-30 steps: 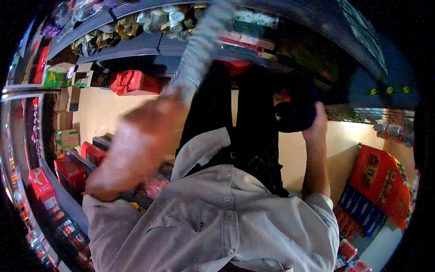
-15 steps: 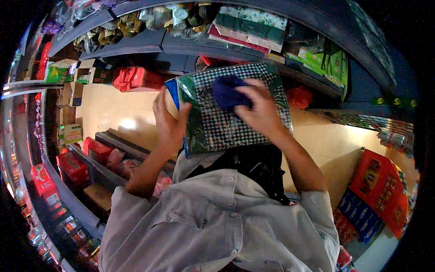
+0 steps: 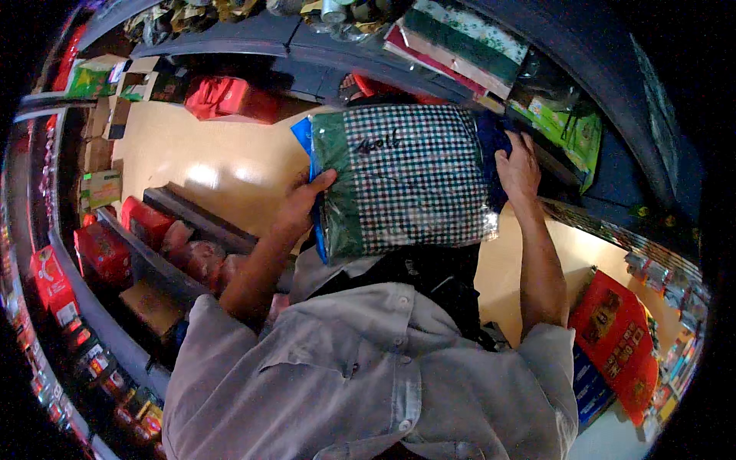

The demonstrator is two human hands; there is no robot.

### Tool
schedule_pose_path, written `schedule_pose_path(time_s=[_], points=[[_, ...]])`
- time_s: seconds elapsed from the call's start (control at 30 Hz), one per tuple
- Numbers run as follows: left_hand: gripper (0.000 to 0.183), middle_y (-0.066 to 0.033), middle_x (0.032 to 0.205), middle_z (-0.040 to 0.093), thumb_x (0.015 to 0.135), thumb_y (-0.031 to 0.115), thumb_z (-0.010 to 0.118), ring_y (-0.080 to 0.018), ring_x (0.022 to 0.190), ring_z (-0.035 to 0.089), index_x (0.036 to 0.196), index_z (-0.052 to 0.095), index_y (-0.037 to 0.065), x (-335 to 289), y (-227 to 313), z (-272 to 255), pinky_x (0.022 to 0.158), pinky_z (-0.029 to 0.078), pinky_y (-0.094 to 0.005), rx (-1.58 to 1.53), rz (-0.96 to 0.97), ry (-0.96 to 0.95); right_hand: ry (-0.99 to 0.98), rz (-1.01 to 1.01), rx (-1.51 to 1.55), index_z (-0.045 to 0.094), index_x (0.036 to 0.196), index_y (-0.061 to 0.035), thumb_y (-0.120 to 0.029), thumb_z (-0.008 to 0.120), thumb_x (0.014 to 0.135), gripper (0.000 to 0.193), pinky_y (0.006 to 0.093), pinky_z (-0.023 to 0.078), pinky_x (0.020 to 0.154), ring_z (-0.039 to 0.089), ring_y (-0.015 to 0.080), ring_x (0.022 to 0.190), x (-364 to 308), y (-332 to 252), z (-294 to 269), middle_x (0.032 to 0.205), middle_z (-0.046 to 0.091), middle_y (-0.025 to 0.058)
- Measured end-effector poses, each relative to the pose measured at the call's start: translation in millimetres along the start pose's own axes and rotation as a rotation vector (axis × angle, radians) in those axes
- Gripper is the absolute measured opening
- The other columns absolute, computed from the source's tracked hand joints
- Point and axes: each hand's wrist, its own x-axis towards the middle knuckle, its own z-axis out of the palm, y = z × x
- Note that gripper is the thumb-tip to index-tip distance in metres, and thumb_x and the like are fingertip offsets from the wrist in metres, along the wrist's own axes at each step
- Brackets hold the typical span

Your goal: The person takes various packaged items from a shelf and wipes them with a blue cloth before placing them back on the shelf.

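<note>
A checked fabric pack (image 3: 418,176) in clear plastic, with a plain green band along its left side, lies in front of my body. Dark handwritten marks show near its top. Something bright blue (image 3: 318,230) sticks out from under its left edge. My left hand (image 3: 303,203) is closed on that edge, thumb on top and the other fingers hidden below. At the opposite edge my right hand (image 3: 520,170) is closed on a dark blue cloth (image 3: 491,153), which lies against the pack's right side.
Dark shelves run across the far side, with folded packs (image 3: 460,50) and a green package (image 3: 566,142) on them. A red bag (image 3: 226,100) sits on the floor beyond. Red boxes (image 3: 103,253) fill a low shelf at left; a red carton (image 3: 617,337) stands at right.
My right hand has moved the dark blue cloth from the middle of the pack to its right edge. My left hand has closed on the left edge. The view has shifted slightly.
</note>
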Motion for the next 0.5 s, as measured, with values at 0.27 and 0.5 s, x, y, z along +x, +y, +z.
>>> schedule_pose_path(time_s=[0.27, 0.5], points=[[0.031, -0.0086, 0.105, 0.064, 0.089, 0.016, 0.060, -0.0209, 0.090, 0.064, 0.117, 0.054, 0.003, 1.8, 9.5, 8.9, 0.080, 0.054, -0.0367, -0.043, -0.070, 0.081, -0.057, -0.538, 0.341, 0.060, 0.107, -0.0144, -0.017, 0.066, 0.069, 0.039, 0.0403, 0.048, 0.091, 0.049, 0.0337, 0.116, -82.9, -71.8, 17.5, 0.124, 0.049, 0.0135], [0.034, -0.0101, 0.109, 0.062, 0.091, 0.017, 0.056, -0.0230, 0.096, 0.063, 0.122, 0.051, 0.003, 4.5, 13.4, 11.2, 0.083, 0.053, -0.0362, 0.058, -0.068, 0.056, -0.481, -0.826, 0.702, 0.059, 0.108, -0.0117, -0.010, 0.068, 0.065, 0.043, 0.0364, 0.046, 0.091, 0.051, 0.0303, 0.112, -96.9, -104.9, 17.1, 0.120, 0.049, 0.0103]])
